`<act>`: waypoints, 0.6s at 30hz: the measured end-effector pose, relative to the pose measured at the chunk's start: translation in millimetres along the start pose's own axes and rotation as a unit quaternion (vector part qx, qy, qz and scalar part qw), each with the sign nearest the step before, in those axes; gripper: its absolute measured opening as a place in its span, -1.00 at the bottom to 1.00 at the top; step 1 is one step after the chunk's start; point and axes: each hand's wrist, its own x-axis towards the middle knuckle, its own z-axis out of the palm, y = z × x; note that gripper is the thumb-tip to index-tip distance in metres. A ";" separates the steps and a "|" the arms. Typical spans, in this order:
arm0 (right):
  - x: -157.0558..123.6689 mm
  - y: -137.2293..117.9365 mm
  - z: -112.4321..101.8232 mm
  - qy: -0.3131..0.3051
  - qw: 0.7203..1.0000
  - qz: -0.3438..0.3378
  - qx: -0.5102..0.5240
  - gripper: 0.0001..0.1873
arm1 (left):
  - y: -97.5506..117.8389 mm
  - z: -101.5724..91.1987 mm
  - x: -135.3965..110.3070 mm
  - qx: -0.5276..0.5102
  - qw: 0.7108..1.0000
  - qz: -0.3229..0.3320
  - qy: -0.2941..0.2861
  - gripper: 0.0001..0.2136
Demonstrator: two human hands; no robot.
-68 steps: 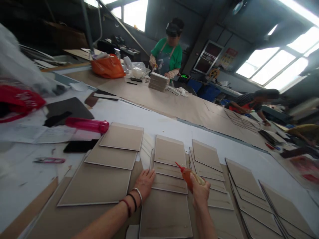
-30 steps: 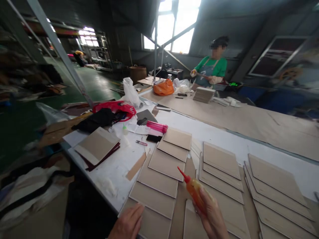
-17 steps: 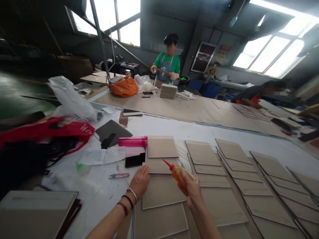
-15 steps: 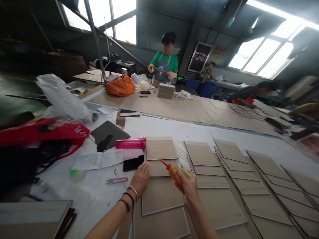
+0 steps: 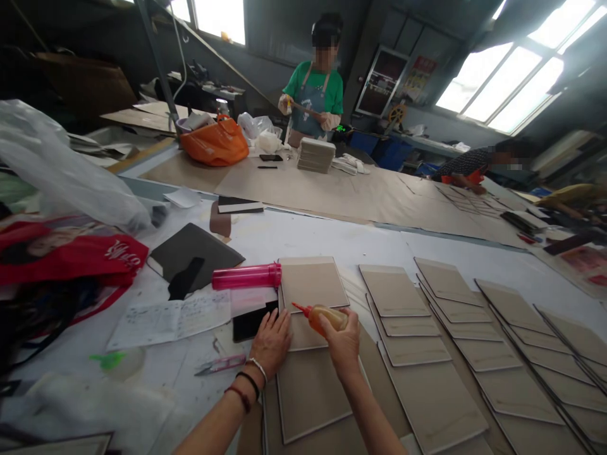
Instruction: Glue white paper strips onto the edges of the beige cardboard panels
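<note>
My right hand [image 5: 344, 344] is wrapped round a squeeze bottle [image 5: 327, 319] of amber liquid with a red nozzle. The bottle lies nearly level, its tip pointing left over the upper part of a beige panel [image 5: 307, 335]; whether the tip touches cannot be seen. My left hand [image 5: 272, 344] rests with fingers stretched out at the left edge of that panel. Overlapping panels run in a column beneath both hands, a larger one [image 5: 313, 395] lower down and another [image 5: 313, 283] at the far end. A black phone [image 5: 249, 323] lies beside my left fingertips.
A pink cylinder [image 5: 246, 276], thread snips [image 5: 222, 364] and a written sheet [image 5: 165, 322] lie to the left. Several columns of overlapping panels [image 5: 396, 291] spread rightward. Across the far table [image 5: 265, 189], a person in green [image 5: 310, 95] holds a strip; another leans at right.
My right hand has brought the bottle left, and the bottle now lies more level, its nozzle nearer my left fingers. My left hand stays on the panel edge. The view has tipped downward.
</note>
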 end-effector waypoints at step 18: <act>33.2 19.7 -36.9 0.058 0.992 -0.009 -0.112 -0.51 | -6.7 9.0 -3.9 0.024 0.996 0.043 0.077 -0.63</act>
